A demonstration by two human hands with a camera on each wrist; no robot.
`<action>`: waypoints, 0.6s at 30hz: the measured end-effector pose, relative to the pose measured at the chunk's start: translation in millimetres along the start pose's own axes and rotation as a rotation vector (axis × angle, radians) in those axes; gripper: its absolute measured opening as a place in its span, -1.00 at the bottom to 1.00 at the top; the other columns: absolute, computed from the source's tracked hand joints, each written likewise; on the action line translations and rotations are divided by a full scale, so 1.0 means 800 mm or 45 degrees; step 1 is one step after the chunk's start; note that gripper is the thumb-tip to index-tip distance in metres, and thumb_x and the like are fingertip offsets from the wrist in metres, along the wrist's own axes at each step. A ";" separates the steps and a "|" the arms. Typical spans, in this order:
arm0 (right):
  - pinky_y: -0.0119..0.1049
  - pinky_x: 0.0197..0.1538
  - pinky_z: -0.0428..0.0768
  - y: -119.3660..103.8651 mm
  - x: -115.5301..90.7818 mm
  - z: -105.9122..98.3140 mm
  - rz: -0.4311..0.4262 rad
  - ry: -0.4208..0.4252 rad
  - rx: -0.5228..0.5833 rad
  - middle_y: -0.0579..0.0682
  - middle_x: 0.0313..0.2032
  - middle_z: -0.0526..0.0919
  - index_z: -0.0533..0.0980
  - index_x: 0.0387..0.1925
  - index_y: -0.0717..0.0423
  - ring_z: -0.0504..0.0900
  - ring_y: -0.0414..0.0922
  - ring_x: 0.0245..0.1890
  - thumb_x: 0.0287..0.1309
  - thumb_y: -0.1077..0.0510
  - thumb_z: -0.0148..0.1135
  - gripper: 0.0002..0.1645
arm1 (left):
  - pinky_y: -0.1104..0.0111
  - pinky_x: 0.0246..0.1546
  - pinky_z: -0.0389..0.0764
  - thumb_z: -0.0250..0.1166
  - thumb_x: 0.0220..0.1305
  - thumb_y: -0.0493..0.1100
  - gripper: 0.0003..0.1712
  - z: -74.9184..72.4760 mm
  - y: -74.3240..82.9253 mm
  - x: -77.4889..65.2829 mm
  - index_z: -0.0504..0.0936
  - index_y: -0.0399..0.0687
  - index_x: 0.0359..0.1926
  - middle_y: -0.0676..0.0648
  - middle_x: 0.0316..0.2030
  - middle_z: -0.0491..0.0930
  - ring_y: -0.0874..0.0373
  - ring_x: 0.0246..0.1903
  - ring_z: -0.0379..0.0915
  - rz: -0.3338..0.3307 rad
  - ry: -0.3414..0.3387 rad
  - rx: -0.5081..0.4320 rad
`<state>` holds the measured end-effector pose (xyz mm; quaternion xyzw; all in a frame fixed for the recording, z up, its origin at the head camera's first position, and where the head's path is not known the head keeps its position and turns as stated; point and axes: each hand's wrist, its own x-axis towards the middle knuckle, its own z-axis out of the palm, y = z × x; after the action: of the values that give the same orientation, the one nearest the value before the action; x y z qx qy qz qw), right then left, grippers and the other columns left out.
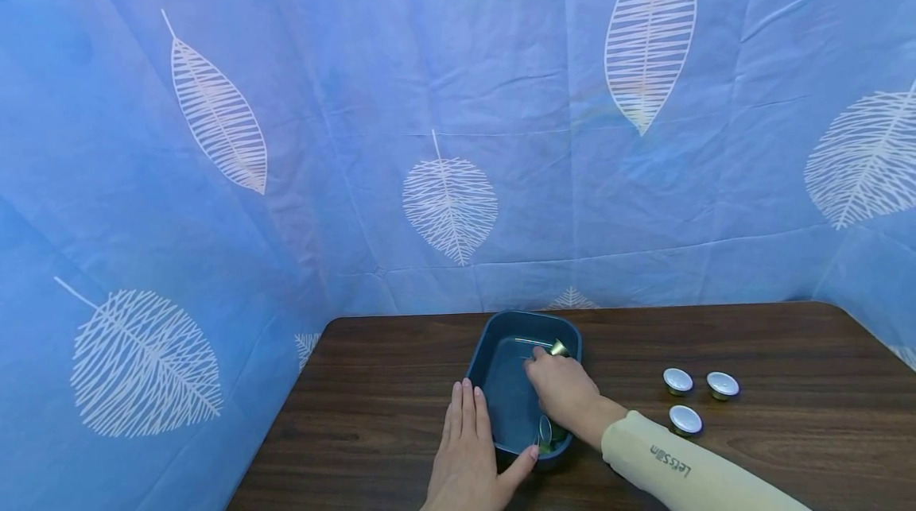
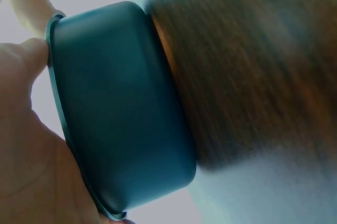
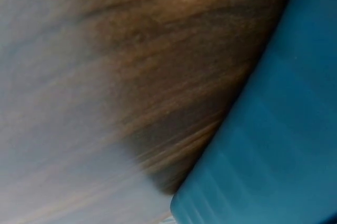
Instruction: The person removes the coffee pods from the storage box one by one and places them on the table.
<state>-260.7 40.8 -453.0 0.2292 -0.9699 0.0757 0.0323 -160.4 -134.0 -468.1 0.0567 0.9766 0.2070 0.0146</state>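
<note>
A deep dark-blue rectangular tub [image 1: 510, 384] stands on the table. My left hand [image 1: 468, 447] rests against its near left corner, fingers straight along the side and thumb at the near rim. In the left wrist view the hand [image 2: 31, 145] lies along the tub's rim, beside its outer wall [image 2: 121, 103]. Over the right rim, my right hand [image 1: 565, 393] reaches down inside, fingers bent; what lies under them is hidden. Just beyond it shows a gold-green capsule [image 1: 559, 348]. Another capsule with a pale lid [image 1: 545, 430] lies tilted in the near right corner.
To the right of the tub, three capsules with white lids stand on the table: one at the back left [image 1: 677, 381], one at the back right [image 1: 723, 385] and one nearer [image 1: 685, 420]. Behind the dark wooden table [image 1: 372, 408] hangs a blue leaf-print cloth [image 1: 343, 137].
</note>
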 end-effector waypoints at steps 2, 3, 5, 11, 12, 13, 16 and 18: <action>0.05 -0.03 0.83 -0.001 0.000 0.000 -0.014 -0.007 -0.024 0.24 0.14 0.74 0.75 0.06 0.19 0.84 0.14 -0.08 0.17 0.24 0.61 -0.60 | -0.16 0.64 0.22 0.08 0.30 0.70 0.36 0.000 0.000 0.000 0.10 -0.23 0.70 -0.25 0.74 -0.03 -0.21 0.74 -0.14 0.003 -0.001 0.000; 0.05 0.00 0.82 -0.001 -0.001 0.000 -0.025 -0.009 -0.045 0.22 0.14 0.74 0.76 0.06 0.17 0.83 0.14 -0.04 0.17 0.21 0.62 -0.59 | -0.16 0.64 0.22 0.08 0.30 0.70 0.35 0.000 -0.001 -0.001 0.10 -0.23 0.70 -0.25 0.74 -0.03 -0.21 0.74 -0.15 0.005 -0.004 0.000; 0.07 0.08 0.80 -0.001 -0.001 -0.001 -0.046 0.000 -0.078 0.19 0.14 0.75 0.76 0.07 0.14 0.81 0.15 0.03 0.16 0.15 0.64 -0.56 | -0.15 0.64 0.22 0.08 0.31 0.70 0.35 0.000 -0.001 -0.001 0.10 -0.23 0.70 -0.24 0.74 -0.03 -0.21 0.74 -0.15 0.008 -0.004 0.003; 0.05 0.10 0.80 0.000 -0.002 -0.001 -0.056 0.060 -0.015 0.18 0.07 0.76 0.68 0.14 0.18 0.81 0.13 0.05 0.13 0.15 0.66 -0.45 | -0.16 0.64 0.23 0.04 0.30 0.73 0.36 0.000 -0.002 -0.001 0.11 -0.21 0.70 -0.23 0.74 -0.03 -0.21 0.74 -0.14 0.013 0.000 0.005; 0.05 0.11 0.79 0.001 -0.002 0.000 -0.055 0.077 -0.001 0.19 0.07 0.76 0.67 0.15 0.19 0.81 0.13 0.06 0.12 0.16 0.66 -0.43 | -0.16 0.64 0.23 0.04 0.30 0.73 0.37 0.000 -0.002 -0.001 0.11 -0.22 0.70 -0.23 0.74 -0.03 -0.21 0.74 -0.14 0.014 0.002 0.002; 0.06 0.13 0.79 0.001 -0.003 0.000 -0.056 0.097 0.007 0.20 0.08 0.77 0.66 0.15 0.21 0.80 0.13 0.08 0.12 0.16 0.67 -0.42 | -0.17 0.63 0.23 0.04 0.30 0.73 0.37 -0.001 -0.002 -0.001 0.11 -0.23 0.70 -0.24 0.74 -0.02 -0.22 0.74 -0.13 0.017 0.006 -0.001; 0.09 0.22 0.75 0.003 -0.004 0.002 -0.069 0.144 -0.025 0.20 0.06 0.78 0.69 0.12 0.23 0.79 0.12 0.11 0.11 0.17 0.67 -0.45 | -0.17 0.63 0.22 0.03 0.30 0.74 0.37 0.000 -0.002 0.000 0.11 -0.24 0.69 -0.25 0.73 -0.03 -0.22 0.73 -0.13 0.022 0.009 -0.002; 0.10 0.24 0.74 0.005 -0.005 0.002 -0.074 0.156 -0.057 0.18 0.02 0.80 0.72 0.07 0.23 0.78 0.11 0.08 0.09 0.16 0.67 -0.49 | -0.17 0.63 0.22 0.03 0.31 0.73 0.37 0.000 -0.001 0.000 0.11 -0.23 0.70 -0.25 0.74 -0.04 -0.22 0.74 -0.14 0.025 0.008 -0.003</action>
<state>-258.7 45.8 -455.3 0.2516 -0.9604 0.0670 0.0991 -160.3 -134.8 -468.6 0.0656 0.9757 0.2086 0.0096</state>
